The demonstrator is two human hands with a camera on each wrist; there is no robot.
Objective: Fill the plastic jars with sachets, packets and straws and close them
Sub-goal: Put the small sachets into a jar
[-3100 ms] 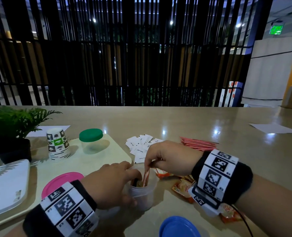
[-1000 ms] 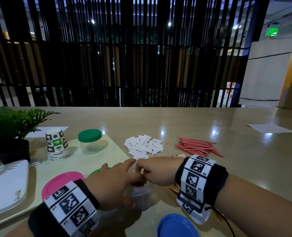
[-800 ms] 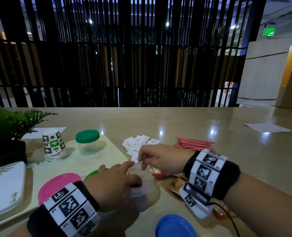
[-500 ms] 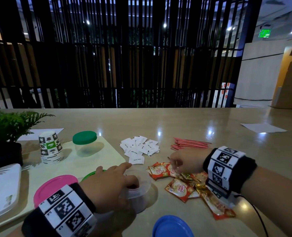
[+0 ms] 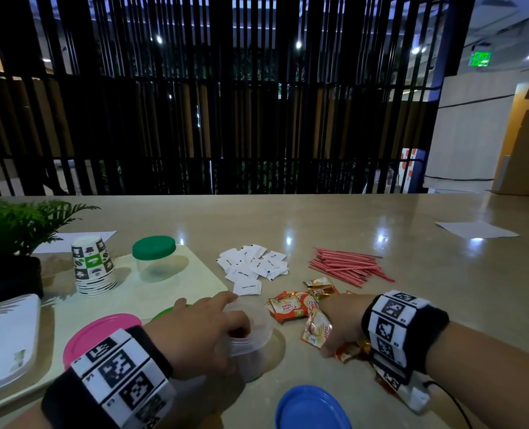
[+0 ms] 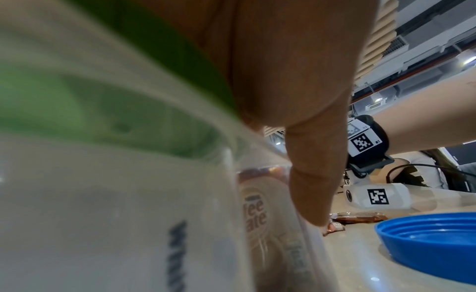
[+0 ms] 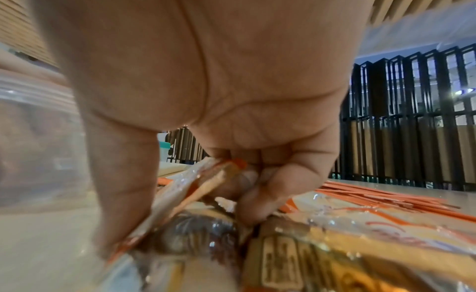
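Observation:
My left hand (image 5: 213,329) grips a clear plastic jar (image 5: 253,339) standing open on the table, with the thumb over its rim. Orange creamer packets (image 6: 255,213) show through the jar wall (image 6: 154,225). To the jar's right, my right hand (image 5: 331,331) is down on the loose pile of packets (image 5: 289,306). Its thumb and fingers pinch one orange packet (image 7: 203,184), tilted up off the pile (image 5: 317,331). White sachets (image 5: 253,266) and red straws (image 5: 346,267) lie farther back on the table.
A blue lid (image 5: 312,408) lies near the front edge, a pink lid (image 5: 102,332) to the left. On the pale board (image 5: 195,274) stand a green-lidded jar (image 5: 156,258) and stacked paper cups (image 5: 92,267). A potted plant (image 5: 9,236) stands far left.
My right hand left the jar mouth, moved right to the packet pile and took hold of a packet. My left hand stayed on the jar.

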